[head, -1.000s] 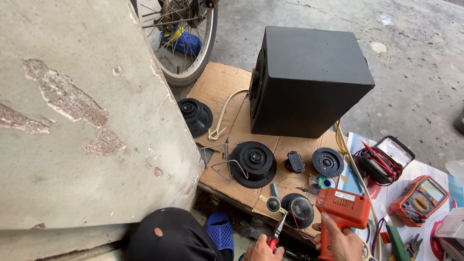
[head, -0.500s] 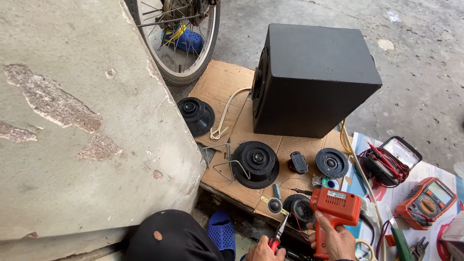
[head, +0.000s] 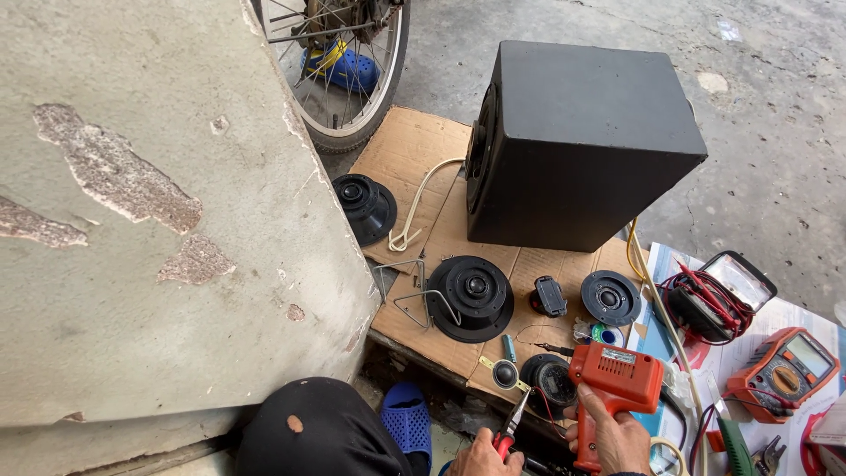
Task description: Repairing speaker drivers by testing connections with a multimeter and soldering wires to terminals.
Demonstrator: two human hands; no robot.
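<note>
The right hand [head: 608, 432] has its grip closed around the handle of an orange soldering gun [head: 615, 381], tip aimed at the small black speaker [head: 548, 379] at the near edge of the cardboard sheet [head: 414, 145]. The left hand [head: 483, 457] is closed on red-handled pliers [head: 511, 425], whose nose reaches toward that speaker, seemingly to steady a wire for the tip.

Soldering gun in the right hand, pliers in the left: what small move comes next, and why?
Probably ease the soldering gun tip down and left onto the small speaker. The tip hangs just above the speaker, the red-handled pliers in the left hand already reach toward that spot, and the right hand has a finger on the trigger.
</note>
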